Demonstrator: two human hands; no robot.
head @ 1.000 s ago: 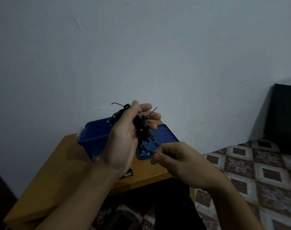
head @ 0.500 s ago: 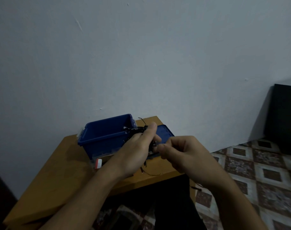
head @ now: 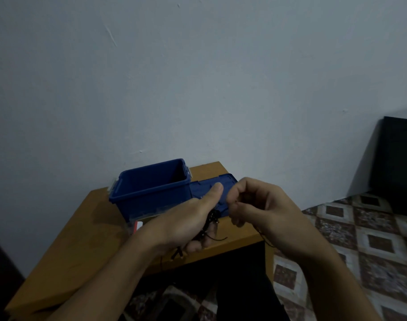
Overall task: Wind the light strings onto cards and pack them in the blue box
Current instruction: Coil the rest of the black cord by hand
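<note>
An open blue box [head: 151,188] stands on the wooden table [head: 82,239] against the wall, its blue lid [head: 223,184] lying flat to its right. My left hand [head: 186,225] grips a bundle of black light string [head: 211,218] in front of the box; the card under the windings is hidden by the fingers. My right hand [head: 255,205], just right of the left, pinches a thin strand of the string, which trails down past the table's front edge.
A small red and white item [head: 137,227] lies at the foot of the box. A dark cabinet [head: 397,163] stands at the far right on the patterned tile floor [head: 360,239]. A grey wall rises directly behind the table.
My left hand has dropped with the bundle from above the box to the table front. My right hand rose and moved right, pulling the strand around.
</note>
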